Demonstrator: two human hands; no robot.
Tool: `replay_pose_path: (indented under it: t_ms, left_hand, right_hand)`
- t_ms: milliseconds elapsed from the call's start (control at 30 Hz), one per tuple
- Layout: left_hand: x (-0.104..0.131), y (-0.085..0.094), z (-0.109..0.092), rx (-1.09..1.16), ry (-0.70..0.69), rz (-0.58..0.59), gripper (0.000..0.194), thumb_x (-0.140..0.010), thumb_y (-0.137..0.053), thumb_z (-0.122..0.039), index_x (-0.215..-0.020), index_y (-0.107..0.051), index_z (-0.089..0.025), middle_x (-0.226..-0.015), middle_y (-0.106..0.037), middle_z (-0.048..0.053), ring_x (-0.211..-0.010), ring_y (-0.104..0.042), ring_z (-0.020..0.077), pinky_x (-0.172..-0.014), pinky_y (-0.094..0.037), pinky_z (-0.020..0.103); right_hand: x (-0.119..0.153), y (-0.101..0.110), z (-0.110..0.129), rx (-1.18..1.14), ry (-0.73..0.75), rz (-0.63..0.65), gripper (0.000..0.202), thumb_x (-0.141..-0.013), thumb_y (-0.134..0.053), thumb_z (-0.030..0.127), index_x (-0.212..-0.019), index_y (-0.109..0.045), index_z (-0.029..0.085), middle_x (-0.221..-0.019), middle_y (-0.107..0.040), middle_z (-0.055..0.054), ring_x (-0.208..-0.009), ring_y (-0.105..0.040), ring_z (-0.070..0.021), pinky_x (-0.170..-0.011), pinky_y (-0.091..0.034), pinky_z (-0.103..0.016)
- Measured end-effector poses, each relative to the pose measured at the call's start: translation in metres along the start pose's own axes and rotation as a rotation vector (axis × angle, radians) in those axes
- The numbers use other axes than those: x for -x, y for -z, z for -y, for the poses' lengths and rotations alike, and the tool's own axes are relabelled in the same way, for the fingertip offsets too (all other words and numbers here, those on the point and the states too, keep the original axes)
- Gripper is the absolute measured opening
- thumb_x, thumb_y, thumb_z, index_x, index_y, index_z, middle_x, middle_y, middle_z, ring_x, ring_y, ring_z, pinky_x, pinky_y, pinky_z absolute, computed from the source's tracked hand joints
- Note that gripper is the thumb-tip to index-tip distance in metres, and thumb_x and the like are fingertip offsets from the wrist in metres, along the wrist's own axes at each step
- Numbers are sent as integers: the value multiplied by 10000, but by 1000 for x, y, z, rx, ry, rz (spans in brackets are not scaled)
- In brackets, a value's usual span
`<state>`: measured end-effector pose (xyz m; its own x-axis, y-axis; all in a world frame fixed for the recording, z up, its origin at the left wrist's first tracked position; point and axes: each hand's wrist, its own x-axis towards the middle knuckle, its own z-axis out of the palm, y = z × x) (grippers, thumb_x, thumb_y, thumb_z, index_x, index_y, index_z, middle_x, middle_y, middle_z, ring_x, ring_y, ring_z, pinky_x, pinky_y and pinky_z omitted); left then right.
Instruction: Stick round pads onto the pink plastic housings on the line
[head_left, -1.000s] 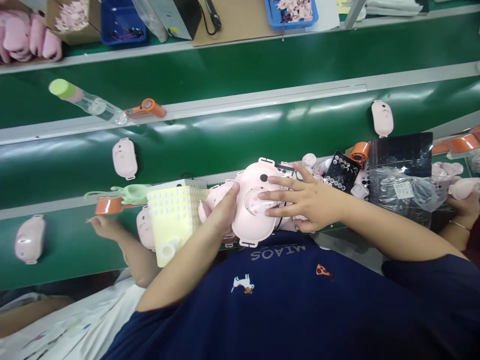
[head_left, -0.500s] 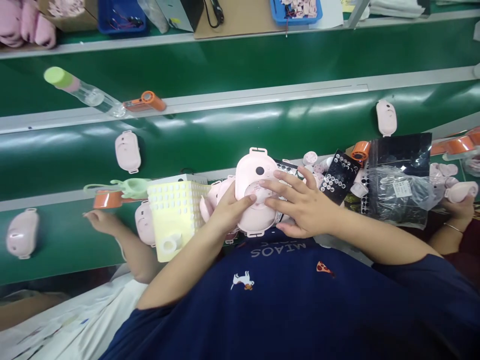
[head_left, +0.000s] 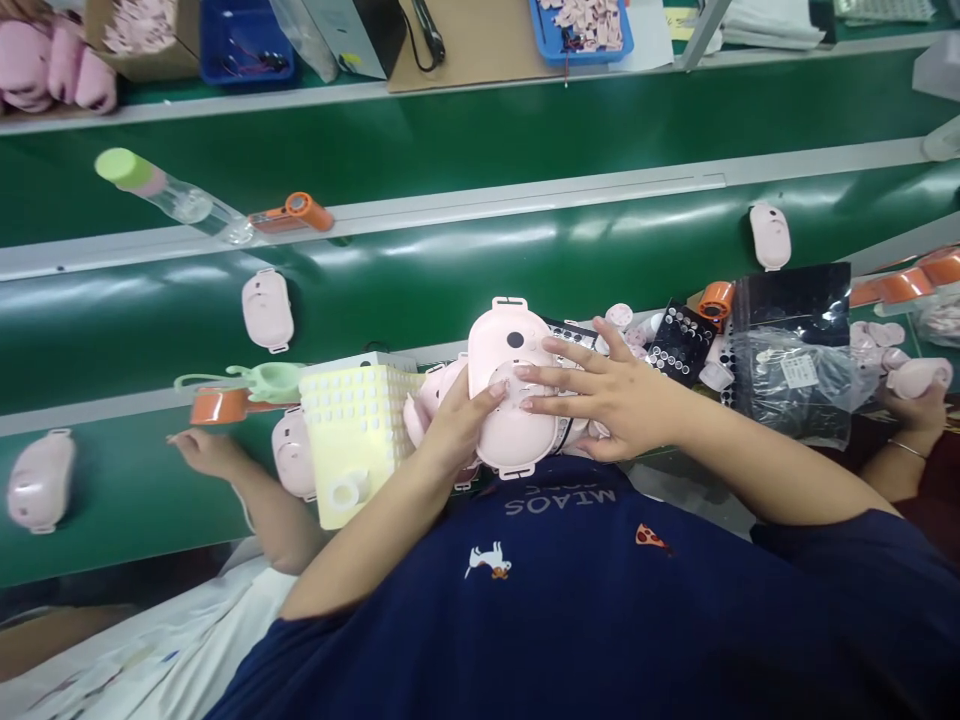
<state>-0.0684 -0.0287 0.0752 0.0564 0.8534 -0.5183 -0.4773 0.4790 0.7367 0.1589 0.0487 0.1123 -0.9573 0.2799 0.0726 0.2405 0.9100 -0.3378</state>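
Observation:
Held near my chest is a pale pink oval plastic casing (head_left: 510,440) with slotted lugs at both ends, a dark round spot and a round recess. My left hand (head_left: 456,425) grips its left edge, the thumb lying over the front face. From the other side my right hand (head_left: 607,395) rests spread fingers on the round recess; its fingertips touch the face. What lies under those fingertips is hidden. More pink casings (head_left: 435,390) lie partly covered behind my left hand.
To the left stands a yellow sheet (head_left: 352,420) with rows of small white pads. At right are a black card (head_left: 679,345) with clear round stickers and a black plastic bag (head_left: 795,300). Pink casings ride the green belt (head_left: 525,240). Co-workers' hands flank both sides.
My right fingers have shifted slightly left and lie flatter on the recess. The casing stays in my left hand. The view has shifted a little, and a casing on the belt sits slightly further right.

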Motion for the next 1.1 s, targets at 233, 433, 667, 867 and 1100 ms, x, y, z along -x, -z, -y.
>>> replay_pose_path:
  t_ms: [233,433,667,867,1100]
  left_hand:
    - [1,12,1,-125,34,-47,782,-634,-883,-512,-1264,-578,-164,-1265,-685,158,-1139,-662,363,-861,-589,415]
    - [-2,19,2,-178,-53,-158,723,-634,-872,-519,-1195,-607,-147,-1173,-708,136,-1047,-679,314,-869,-557,400]
    - [2,22,1,-141,-58,-199,758,-620,-878,-561,-1193,-591,-157,-1141,-709,128,-975,-683,274,-802,-559,354]
    - [4,28,-2,-167,-74,-123,780,-613,-873,-579,-1206,-588,-161,-1182,-700,138,-1046,-669,311,-817,-566,378]
    - [3,35,-4,-330,-109,-177,678,-675,-840,-503,-1210,-604,-161,-1169,-695,130,-1083,-652,333,-940,-523,453]
  right_hand:
    - [-4,-2,1,-52,34,14,666,-873,-576,506,-1504,-456,329,-1635,-394,3,-1569,-205,-289,-1240,129,-572]
    - [-18,-19,12,25,-124,-301,347,-989,-524,418,-1298,-635,308,-1407,-636,11,-1358,-471,-219,-1221,-191,-453]
    - [-23,-31,31,274,-80,-328,431,-980,-502,489,-1355,-607,303,-1445,-620,11,-1456,-385,-240,-1264,27,-504]
    - [-25,-18,19,139,3,-139,455,-1004,-435,449,-1411,-565,293,-1503,-570,12,-1499,-343,-236,-1262,50,-518]
    - [-37,-25,29,108,-136,-207,304,-1020,-518,337,-1301,-634,315,-1351,-686,35,-1329,-512,-209,-1197,-144,-462]
